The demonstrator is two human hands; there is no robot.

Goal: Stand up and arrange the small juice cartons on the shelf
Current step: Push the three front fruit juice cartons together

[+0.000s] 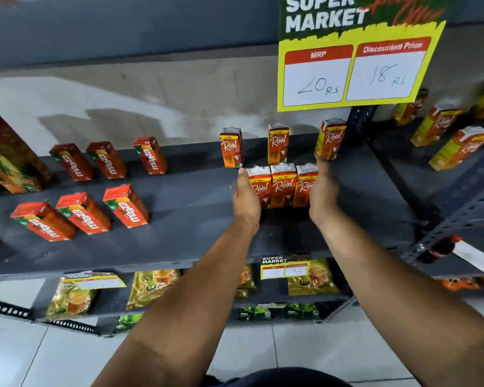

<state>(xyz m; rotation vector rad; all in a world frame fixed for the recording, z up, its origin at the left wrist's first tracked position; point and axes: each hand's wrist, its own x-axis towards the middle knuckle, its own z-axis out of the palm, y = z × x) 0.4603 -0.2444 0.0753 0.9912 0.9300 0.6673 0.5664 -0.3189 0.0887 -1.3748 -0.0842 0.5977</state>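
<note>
Three small orange Real juice cartons (283, 185) stand side by side on the grey shelf (196, 241). My left hand (245, 198) presses flat against the left end of this row and my right hand (322, 194) against the right end, squeezing them together. Behind them three more Real cartons stand apart: one at the left (231, 148), one in the middle (277, 143) and one at the right (330, 139). Further left, several red Maaza cartons lie flat in two rows, such as one at the front (126, 205) and one at the back (150, 155).
A yellow price sign (355, 68) hangs above the right cartons. A large juice box (9, 155) lies at the far left. More cartons stand on the adjoining shelf at right (458, 146). Yellow packets (151, 286) fill the lower shelf, above a tiled floor.
</note>
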